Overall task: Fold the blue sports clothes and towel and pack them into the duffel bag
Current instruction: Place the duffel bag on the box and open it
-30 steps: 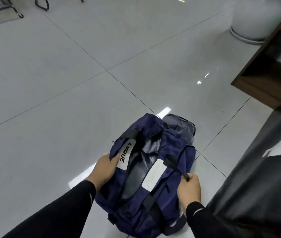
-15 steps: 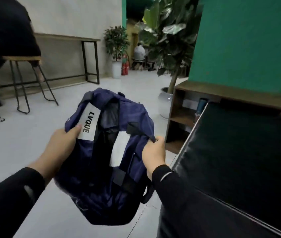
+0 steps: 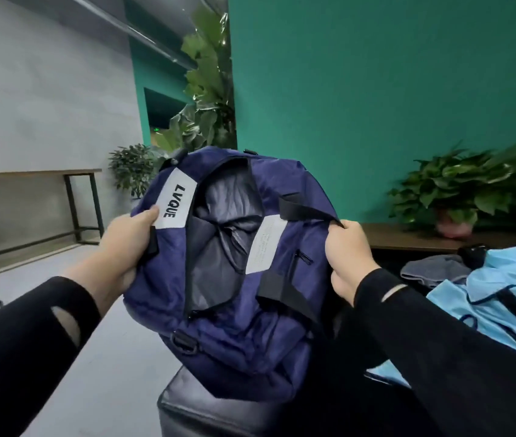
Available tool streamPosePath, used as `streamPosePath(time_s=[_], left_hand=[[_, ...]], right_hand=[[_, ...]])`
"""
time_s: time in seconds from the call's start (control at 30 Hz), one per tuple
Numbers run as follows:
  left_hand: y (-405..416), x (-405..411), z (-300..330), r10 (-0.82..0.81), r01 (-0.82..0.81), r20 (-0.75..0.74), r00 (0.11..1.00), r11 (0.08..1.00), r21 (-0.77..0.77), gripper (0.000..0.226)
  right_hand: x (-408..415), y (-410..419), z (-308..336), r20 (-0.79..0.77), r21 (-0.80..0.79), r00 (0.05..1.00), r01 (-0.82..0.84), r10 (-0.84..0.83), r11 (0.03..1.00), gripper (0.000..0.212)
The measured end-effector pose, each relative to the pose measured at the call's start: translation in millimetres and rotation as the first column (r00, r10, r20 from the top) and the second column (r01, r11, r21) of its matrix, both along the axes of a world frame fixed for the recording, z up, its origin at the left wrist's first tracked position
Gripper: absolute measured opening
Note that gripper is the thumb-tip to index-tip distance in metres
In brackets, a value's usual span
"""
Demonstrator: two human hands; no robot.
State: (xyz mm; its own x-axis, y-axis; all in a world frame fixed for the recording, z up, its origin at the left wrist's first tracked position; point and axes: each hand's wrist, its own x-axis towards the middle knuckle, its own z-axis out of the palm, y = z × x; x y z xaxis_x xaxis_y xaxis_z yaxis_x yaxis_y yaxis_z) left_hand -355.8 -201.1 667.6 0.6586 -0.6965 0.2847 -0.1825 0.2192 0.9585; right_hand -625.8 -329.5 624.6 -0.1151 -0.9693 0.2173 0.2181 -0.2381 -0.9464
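Clearly gripping on both sides: left hand (image 3: 124,244) clamped on the edge of the navy nylon duffel bag (image 3: 234,279) beside its white LVQUE label (image 3: 173,200), thumb lying along the label's lower edge, fingers hidden under the fabric; right hand (image 3: 349,257) curled round the black webbing carry strap (image 3: 305,211) at the opposite edge. Held up in the air between the two hands, tilted with the unzipped mouth toward the wearer, probably so that the grey lining (image 3: 222,238) gapes and the opening stays spread for loading. Apparently nothing inside yet, only slack lining, though the depths are not visible. Just below the hands, a black padded leather bench (image 3: 218,414), likely the landing place for the bag. Out beyond the right hand, on the same dark surface, a rumpled light blue sports garment with dark piping (image 3: 486,316), and past it a grey folded towel (image 3: 436,271), both unpacked and within easy reach. Farther off behind them, a potted leafy plant (image 3: 471,190) on a wooden shelf against the green wall.
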Motion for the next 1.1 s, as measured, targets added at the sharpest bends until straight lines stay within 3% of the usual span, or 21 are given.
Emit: streamPosePath(time_s=[0.17, 0.3, 0.37, 0.4, 0.43, 0.47, 0.5, 0.57, 0.6, 0.67, 0.73, 0.83, 0.97, 1.03, 1.1], left_hand=[[-100.2, -42.7, -21.9, -0.151, 0.149, -0.072, 0.986, 0.989, -0.024, 0.021], [-192.4, -41.2, -58.3, -0.240, 0.246, -0.059, 0.969, 0.950, 0.190, 0.034], [-230.5, -38.5, -83.6, -0.247, 0.192, 0.096, 0.964, 0.900, 0.391, 0.048], [-251.8, -38.0, -100.2, -0.202, 0.054, 0.275, 0.940, 0.883, 0.466, 0.058], [-267.2, -42.0, -115.9, -0.153, -0.110, 0.485, 0.861, 0.875, 0.471, 0.063], [-275.2, -52.3, -129.7, -0.143, -0.183, 0.642, 0.753, 0.892, 0.413, 0.060], [-280.4, -65.3, -143.4, -0.194, -0.149, 0.730, 0.656, 0.914, 0.377, 0.051], [-281.5, -89.0, -173.6, -0.410, -0.006, 0.774, 0.483, 0.882, 0.472, 0.036], [-280.0, -100.0, -190.2, -0.511, 0.023, 0.758, 0.404, 0.835, 0.550, 0.032], [-274.6, -112.6, -218.8, -0.591, 0.025, 0.743, 0.315, 0.788, 0.616, 0.043], [-275.7, -112.1, -228.5, -0.594, 0.022, 0.741, 0.312, 0.785, 0.620, 0.053], [-273.9, -100.3, -224.0, -0.639, 0.070, 0.711, 0.294, 0.756, 0.651, 0.039], [-285.4, -88.6, -206.8, -0.693, 0.106, 0.671, 0.265, 0.712, 0.694, 0.057], [-297.2, -85.2, -201.7, -0.724, 0.112, 0.661, 0.198, 0.687, 0.718, 0.054], [-309.8, -80.0, -194.7, -0.754, 0.117, 0.637, 0.160, 0.656, 0.746, 0.038]], right_hand=[[-56.5, -82.9, -27.8, -0.015, 0.055, 0.998, 0.064, -0.063, 0.996, 0.027], [-70.1, -164.1, -59.6, -0.103, 0.110, 0.986, 0.143, -0.132, 0.984, 0.025], [-75.7, -201.6, -80.0, -0.211, 0.160, 0.970, 0.154, -0.119, 0.975, 0.021], [-76.0, -219.1, -91.0, -0.305, 0.193, 0.945, 0.179, -0.114, 0.965, 0.024], [-73.9, -232.0, -99.6, -0.448, 0.212, 0.887, 0.227, -0.112, 0.951, 0.037], [-69.5, -236.7, -105.1, -0.626, 0.186, 0.772, 0.287, -0.112, 0.940, 0.053], [-62.5, -236.3, -109.1, -0.774, 0.089, 0.618, 0.322, -0.138, 0.943, 0.064], [-38.5, -220.9, -114.6, -0.904, -0.180, 0.355, 0.184, -0.237, 0.966, 0.065], [-25.3, -208.7, -117.6, -0.921, -0.219, 0.318, 0.051, -0.224, 0.974, 0.057], [-4.0, -186.4, -129.2, -0.974, -0.016, 0.226, -0.149, 0.018, 0.989, 0.046], [2.5, -177.5, -150.6, -0.967, 0.222, 0.094, -0.160, 0.238, 0.962, 0.056], [0.1, -171.2, -172.9, -0.971, 0.186, 0.133, -0.108, 0.199, 0.977, 0.056], [2.5, -176.3, -193.2, -0.983, 0.055, 0.170, -0.071, 0.066, 0.996, 0.027], [6.8, -183.5, -193.1, -0.990, -0.062, 0.136, -0.124, -0.045, 0.990, 0.022], [8.7, -195.3, -188.7, -0.980, -0.108, 0.189, -0.279, -0.056, 0.954, 0.013]])
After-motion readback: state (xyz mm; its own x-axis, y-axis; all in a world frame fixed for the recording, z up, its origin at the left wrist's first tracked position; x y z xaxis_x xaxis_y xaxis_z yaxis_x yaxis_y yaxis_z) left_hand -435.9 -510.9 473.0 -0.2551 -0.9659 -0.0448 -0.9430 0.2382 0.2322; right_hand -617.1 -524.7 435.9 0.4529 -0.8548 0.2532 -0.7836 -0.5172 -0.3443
